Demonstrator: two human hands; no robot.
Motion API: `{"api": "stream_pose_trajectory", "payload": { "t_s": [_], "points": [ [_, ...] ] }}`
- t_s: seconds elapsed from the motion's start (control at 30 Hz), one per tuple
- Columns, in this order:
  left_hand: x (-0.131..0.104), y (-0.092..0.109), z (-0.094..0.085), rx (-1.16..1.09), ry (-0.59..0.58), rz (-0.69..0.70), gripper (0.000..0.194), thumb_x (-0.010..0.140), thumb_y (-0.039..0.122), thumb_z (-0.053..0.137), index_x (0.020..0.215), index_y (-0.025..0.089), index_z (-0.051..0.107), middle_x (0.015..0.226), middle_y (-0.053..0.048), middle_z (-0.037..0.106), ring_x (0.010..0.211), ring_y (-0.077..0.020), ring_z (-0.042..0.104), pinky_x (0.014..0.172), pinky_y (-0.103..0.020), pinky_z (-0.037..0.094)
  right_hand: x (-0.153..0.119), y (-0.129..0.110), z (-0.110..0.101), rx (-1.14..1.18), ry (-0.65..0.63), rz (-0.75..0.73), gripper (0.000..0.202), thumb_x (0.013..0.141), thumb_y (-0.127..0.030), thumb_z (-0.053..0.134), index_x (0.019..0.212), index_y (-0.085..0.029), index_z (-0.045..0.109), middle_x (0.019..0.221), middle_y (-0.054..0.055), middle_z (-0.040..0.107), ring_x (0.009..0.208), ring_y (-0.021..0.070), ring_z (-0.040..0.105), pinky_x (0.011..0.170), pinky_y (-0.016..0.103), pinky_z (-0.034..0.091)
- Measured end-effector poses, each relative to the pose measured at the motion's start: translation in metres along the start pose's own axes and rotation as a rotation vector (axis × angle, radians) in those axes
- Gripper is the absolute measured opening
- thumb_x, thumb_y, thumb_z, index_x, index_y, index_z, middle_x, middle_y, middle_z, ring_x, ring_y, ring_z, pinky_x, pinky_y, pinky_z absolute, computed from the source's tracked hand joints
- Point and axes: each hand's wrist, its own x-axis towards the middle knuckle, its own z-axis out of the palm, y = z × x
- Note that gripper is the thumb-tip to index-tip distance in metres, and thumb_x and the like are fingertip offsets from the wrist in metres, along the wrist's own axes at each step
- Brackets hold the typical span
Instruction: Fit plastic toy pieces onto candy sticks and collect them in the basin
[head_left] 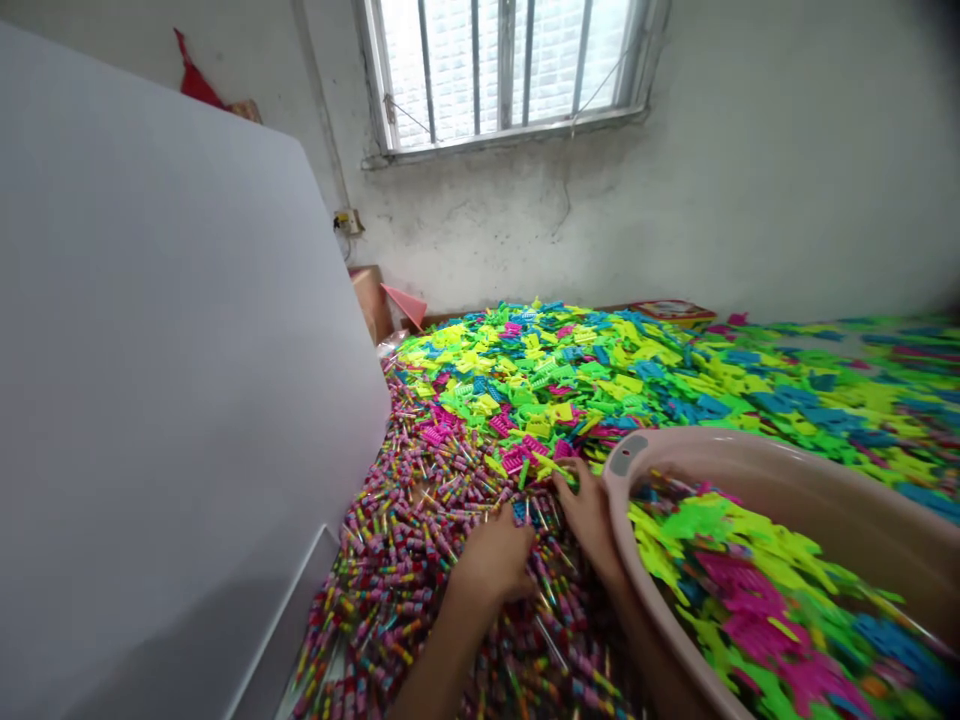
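Observation:
My left hand (495, 555) reaches into a heap of small pink-and-multicoloured stick-like pieces (405, 540). Its fingers are curled downward, and whatever they grip is hidden. Just to the right, my right hand (587, 508) lies at the border between this heap and a pile of bright plastic pieces (555, 370), with fingers apart. A yellow-green plastic piece (549, 466) is by its fingertips; a firm hold on it does not show. My right forearm runs alongside the pale pink tub (739, 445), which holds more green, yellow, magenta and blue pieces.
A large white panel (187, 350) stands close on the left, beside the heap. Behind the piles are a wall with a barred window (502, 70), a pink triangular piece (405, 303) and a flat red-and-yellow box (671, 312). Bright pieces spread far right beyond the tub.

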Motion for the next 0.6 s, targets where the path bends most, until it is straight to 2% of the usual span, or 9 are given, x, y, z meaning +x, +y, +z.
{"api": "stream_pose_trajectory", "payload": {
  "t_s": [0.07,0.13,0.23,0.33,0.43,0.6],
  "points": [
    [0.000,-0.001,0.002,-0.024,0.017,0.021,0.031,0.070,0.014,0.075,0.101,0.016,0.069,0.127,-0.019,0.059,0.094,-0.0336,0.071,0.080,-0.043,0.058,0.001,-0.006,-0.001,0.048,0.025,0.022,0.029,0.085,-0.042,0.045,0.093,-0.019,0.059,0.097,0.016,0.071,0.096,0.0310,0.065,0.091,0.048,0.049],
    [0.001,-0.002,0.004,-0.056,0.062,0.043,0.033,0.074,0.001,0.062,0.104,0.016,0.066,0.129,-0.019,0.057,0.095,-0.0302,0.071,0.082,-0.041,0.058,0.002,-0.015,-0.003,0.087,0.038,0.042,0.033,0.085,-0.047,0.046,0.094,-0.019,0.060,0.098,0.016,0.070,0.098,0.0317,0.064,0.095,0.049,0.046],
    [0.002,-0.003,0.004,-0.131,0.149,0.090,0.041,0.075,-0.004,0.053,0.109,0.017,0.062,0.122,-0.015,0.059,0.095,-0.0267,0.070,0.084,-0.038,0.057,0.001,-0.031,-0.007,0.146,0.034,0.079,0.037,0.083,-0.053,0.050,0.094,-0.020,0.061,0.100,0.017,0.071,0.099,0.0334,0.063,0.098,0.052,0.043],
    [0.003,-0.003,-0.004,-0.239,0.275,0.138,0.043,0.079,-0.002,0.056,0.117,0.018,0.058,0.124,-0.013,0.059,0.104,-0.0240,0.066,0.092,-0.034,0.054,-0.001,-0.047,-0.010,0.229,0.013,0.136,0.038,0.080,-0.056,0.055,0.092,-0.021,0.061,0.101,0.016,0.071,0.100,0.0349,0.064,0.097,0.053,0.044],
    [0.004,-0.001,-0.017,-0.358,0.454,0.139,0.028,0.086,0.005,0.059,0.111,0.018,0.058,0.122,-0.011,0.060,0.112,-0.0215,0.062,0.099,-0.032,0.050,-0.005,-0.064,-0.013,0.363,-0.053,0.197,0.036,0.081,-0.057,0.058,0.093,-0.023,0.060,0.096,0.011,0.073,0.091,0.0324,0.068,0.085,0.047,0.052],
    [-0.003,-0.002,-0.038,-0.514,0.742,0.066,0.011,0.092,0.017,0.064,0.102,0.018,0.062,0.108,-0.007,0.065,0.101,-0.0189,0.064,0.089,-0.031,0.053,-0.012,-0.093,-0.023,0.588,-0.122,0.293,0.041,0.084,-0.058,0.062,0.107,-0.024,0.059,0.089,0.004,0.073,0.082,0.0270,0.071,0.068,0.038,0.058]
  ]
}}
